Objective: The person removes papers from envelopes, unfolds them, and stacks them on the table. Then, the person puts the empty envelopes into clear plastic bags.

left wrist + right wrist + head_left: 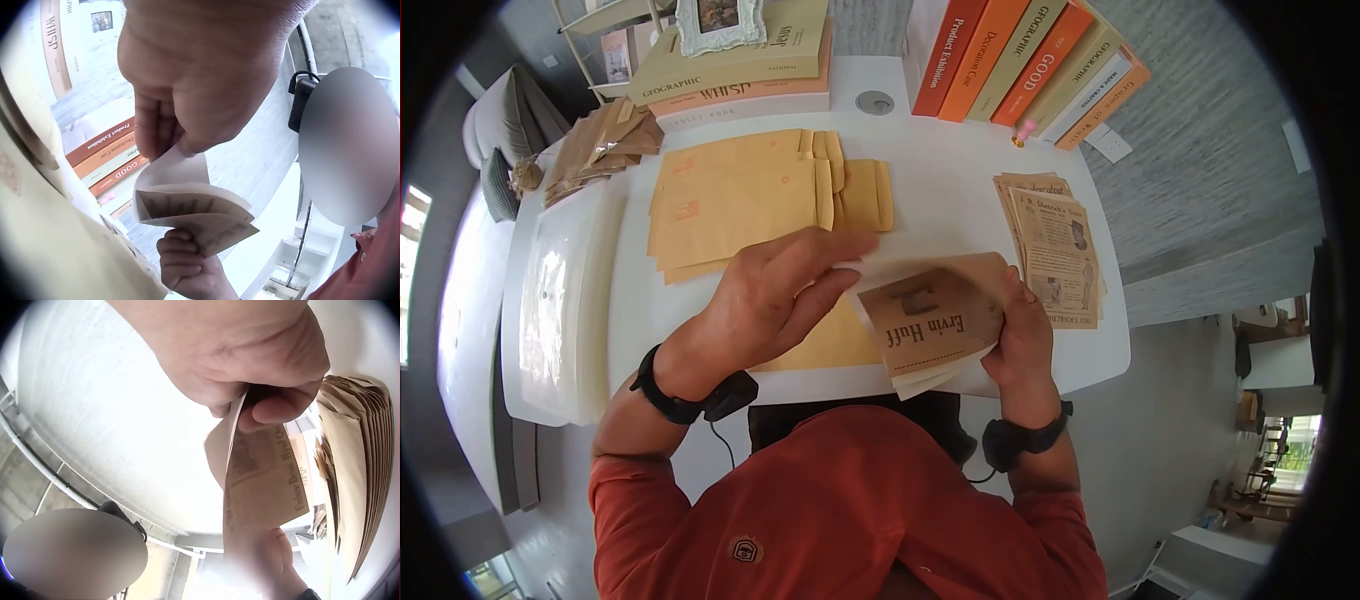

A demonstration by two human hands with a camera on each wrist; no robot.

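Printed brown paper sheets [940,330], lettered "Ervin Huff" upside down, are raised over the front of the white table. My right hand [1025,335] grips them at their right side, thumb on the face. At the opposite edge, my left hand [785,285] pinches a pale sheet [181,169] between thumb and fingers. The sheets bow apart in the left wrist view, leaving a gap between the layers. Below them on the table lies a yellow envelope [825,342], partly hidden by the left hand and the papers.
Yellow envelopes [735,195] are stacked behind my left hand. More printed sheets [1057,250] lie at the right. Clear plastic sleeves [565,300] and brown paper packets [605,140] sit at the left. Upright books [1010,65] and stacked books [740,85] stand along the back.
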